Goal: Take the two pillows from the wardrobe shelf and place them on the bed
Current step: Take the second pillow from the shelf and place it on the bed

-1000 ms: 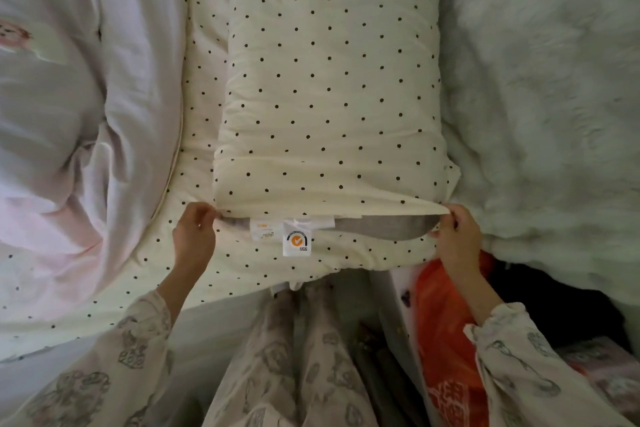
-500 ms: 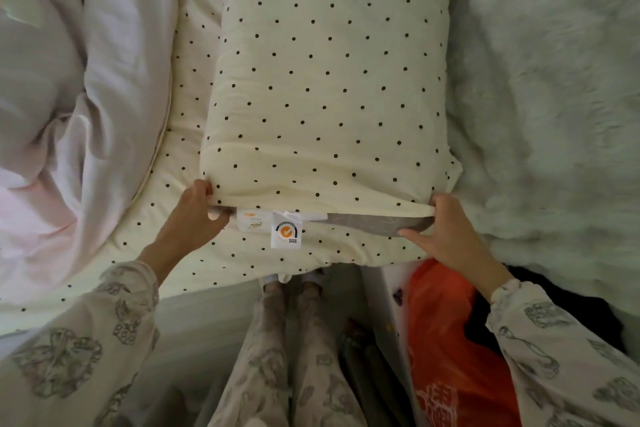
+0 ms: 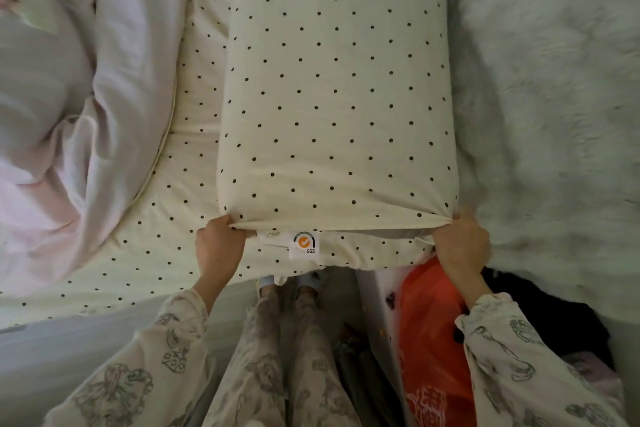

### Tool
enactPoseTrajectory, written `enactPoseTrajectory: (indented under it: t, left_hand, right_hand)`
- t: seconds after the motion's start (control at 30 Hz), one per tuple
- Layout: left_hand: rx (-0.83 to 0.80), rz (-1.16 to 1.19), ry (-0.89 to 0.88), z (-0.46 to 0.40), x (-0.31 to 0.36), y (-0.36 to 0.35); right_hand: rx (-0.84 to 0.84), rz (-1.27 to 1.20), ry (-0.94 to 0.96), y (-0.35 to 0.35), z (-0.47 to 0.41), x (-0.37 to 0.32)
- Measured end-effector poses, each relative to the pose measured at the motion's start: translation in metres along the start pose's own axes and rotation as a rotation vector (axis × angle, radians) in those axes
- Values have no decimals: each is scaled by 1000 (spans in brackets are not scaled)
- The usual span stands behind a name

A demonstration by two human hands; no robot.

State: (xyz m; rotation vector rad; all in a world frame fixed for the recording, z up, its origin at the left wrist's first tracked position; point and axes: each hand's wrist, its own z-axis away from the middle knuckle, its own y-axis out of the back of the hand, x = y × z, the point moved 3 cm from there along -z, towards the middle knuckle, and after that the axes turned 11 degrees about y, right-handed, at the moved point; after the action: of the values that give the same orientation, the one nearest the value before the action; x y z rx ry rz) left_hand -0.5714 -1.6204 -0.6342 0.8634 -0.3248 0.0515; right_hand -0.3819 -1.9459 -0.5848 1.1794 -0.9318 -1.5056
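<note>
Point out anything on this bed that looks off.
The pillow lies straight, but its case is open at the near end: grey inner and tags stick out between the left hand and right hand.

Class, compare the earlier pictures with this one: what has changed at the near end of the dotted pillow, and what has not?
Both hands, left hand and right hand, regripped the pillowcase corners and now pull its open edge taut. The dotted pillow stayed on the bed, its label still showing.
</note>
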Motion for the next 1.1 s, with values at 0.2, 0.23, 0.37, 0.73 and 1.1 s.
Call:
enactPoseTrajectory:
  t: [0.2,0.23,0.37,0.73,1.1]
  left_hand:
    - [-180,-335,-224,-4,-14,4]
    - [-204,-395,-244,-4,-16,8]
    - [-111,-430,-189,-10,-2,26]
    - [-130,4,-104,-88,110,36]
    - [-393,353,7,-185,212,27]
  right_hand:
    - [-223,-159,202,-6,10,10]
    - [-286,-171,264,-4,13,10]
    - [-562,-102,329,9,9,8]
    - [-371,-380,117,19,-116,-61]
    - [-358,-663,-1,3,-224,-126]
